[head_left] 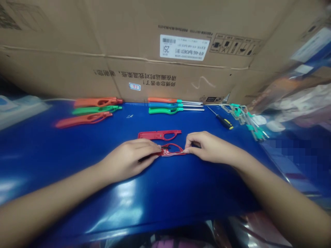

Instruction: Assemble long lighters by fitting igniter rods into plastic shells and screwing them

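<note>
In the middle of the blue table lies a red lighter shell half [172, 151] with a wire and a dark part in it. My left hand [133, 155] is closed over its left end and hides that part. The fingers of my right hand [203, 146] pinch the narrow tip at its right end. Just behind, a second red shell half [159, 135] rests with its hollow inside facing up, touched by neither hand.
Orange and green lighter casings [97, 109] lie at the back left. Finished-looking long lighters [168, 105] with metal tubes line the back centre. A screwdriver [224, 121] and teal-tipped metal tubes [249, 120] lie to the right. A cardboard box [111, 41] walls off the back.
</note>
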A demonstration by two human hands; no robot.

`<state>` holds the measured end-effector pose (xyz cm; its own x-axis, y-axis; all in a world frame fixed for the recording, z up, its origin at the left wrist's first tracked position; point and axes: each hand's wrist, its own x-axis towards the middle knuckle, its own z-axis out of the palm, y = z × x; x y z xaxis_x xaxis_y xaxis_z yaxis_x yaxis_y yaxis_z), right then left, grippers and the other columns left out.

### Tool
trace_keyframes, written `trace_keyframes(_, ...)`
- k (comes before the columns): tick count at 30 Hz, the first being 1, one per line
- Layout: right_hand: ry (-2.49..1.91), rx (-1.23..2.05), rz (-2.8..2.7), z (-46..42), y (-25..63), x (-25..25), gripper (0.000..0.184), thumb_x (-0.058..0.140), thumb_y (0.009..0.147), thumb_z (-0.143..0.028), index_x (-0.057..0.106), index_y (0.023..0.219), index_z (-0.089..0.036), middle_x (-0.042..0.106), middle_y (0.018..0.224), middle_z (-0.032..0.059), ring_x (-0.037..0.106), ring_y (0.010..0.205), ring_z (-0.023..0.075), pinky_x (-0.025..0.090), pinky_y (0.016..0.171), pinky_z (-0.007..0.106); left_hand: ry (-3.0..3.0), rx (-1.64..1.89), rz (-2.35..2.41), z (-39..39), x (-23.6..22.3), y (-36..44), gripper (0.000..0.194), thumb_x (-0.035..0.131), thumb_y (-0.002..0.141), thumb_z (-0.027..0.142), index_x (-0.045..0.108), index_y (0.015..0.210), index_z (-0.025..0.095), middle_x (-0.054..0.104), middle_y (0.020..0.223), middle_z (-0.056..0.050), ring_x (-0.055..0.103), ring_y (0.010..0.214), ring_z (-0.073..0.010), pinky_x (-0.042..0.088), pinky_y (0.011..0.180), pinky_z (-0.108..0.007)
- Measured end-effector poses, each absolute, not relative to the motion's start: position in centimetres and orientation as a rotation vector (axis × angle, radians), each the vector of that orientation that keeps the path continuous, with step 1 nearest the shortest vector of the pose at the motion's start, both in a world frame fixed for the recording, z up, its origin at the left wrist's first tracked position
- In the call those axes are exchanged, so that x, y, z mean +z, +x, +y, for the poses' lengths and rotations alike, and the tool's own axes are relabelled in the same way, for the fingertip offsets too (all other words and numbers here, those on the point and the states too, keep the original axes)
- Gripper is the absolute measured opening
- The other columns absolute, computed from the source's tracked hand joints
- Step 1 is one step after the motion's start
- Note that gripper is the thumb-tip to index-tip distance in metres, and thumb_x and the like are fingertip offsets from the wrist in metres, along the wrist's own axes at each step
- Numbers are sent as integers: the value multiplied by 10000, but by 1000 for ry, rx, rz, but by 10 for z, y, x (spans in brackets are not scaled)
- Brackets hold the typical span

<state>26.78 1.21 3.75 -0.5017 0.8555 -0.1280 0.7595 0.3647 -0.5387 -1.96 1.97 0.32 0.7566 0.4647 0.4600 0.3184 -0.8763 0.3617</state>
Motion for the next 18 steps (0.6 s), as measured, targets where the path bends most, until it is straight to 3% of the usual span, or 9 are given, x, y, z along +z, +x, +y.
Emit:
trace_keyframes(6,-1358,736,-2349,24,280,35,160,636,897,-306,675,812,-176,677,832,28,559,716,139,408,673,264,2717,768,595,21,8,-20,229,598,969,181,713,1167,190,756,1112,-80,727,1009,-186,607,910,-315)
trace_keyframes(9,-1509,394,-2101,42,304,34,180,610,885,-341,686,853,-181,644,838,43,530,695,158,431,673,290,2736,743,592,22,10,-21,229,594,973,192,721,1164,199,756,1113,-80,728,1011,-188,612,909,-315)
trace_keyframes(13,-1790,-122,-1886,65,352,37,149,616,825,-272,708,900,-183,648,958,108,594,822,231,477,844,383,2772,732,599,22,8,-25,226,597,975,206,726,1161,207,755,1127,-74,726,1028,-196,612,922,-328)
trace_keyframes(18,-2103,-212,-1606,82,403,35,303,595,805,-252,726,1051,-132,680,1002,163,633,985,312,488,937,435,2797,729,601,22,6,-26,222,598,978,214,725,1160,209,757,1126,-64,722,1036,-200,613,918,-340)
